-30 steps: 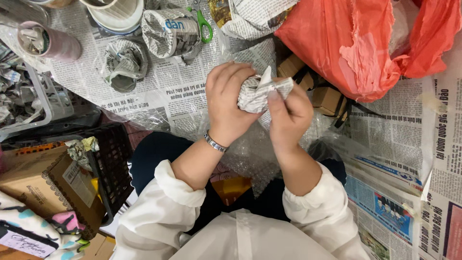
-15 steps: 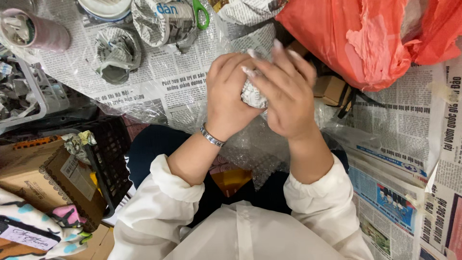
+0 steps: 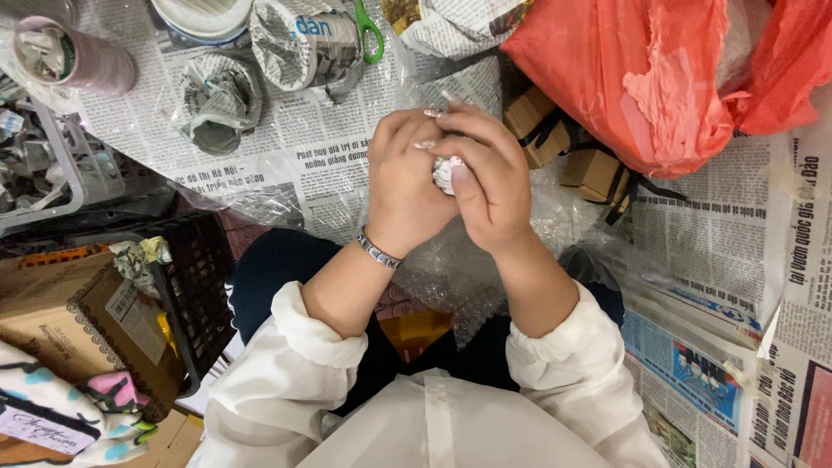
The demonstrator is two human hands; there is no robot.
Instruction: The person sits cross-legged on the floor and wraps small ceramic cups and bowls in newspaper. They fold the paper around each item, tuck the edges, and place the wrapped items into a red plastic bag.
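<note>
Just below the crumpled orange plastic bag [image 3: 641, 78], left hand [image 3: 403, 186] and right hand [image 3: 490, 178] are pressing together around a small newspaper-wrapped bundle [image 3: 444, 173], squeezing the wrap tight; smoothing loose edges probably needs firm fingertips.

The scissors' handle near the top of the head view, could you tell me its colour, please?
Green; the scissors' handle shows in the head view.

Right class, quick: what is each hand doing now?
Left hand: closed around the newspaper-wrapped bundle.
Right hand: closed over the same bundle.
</note>
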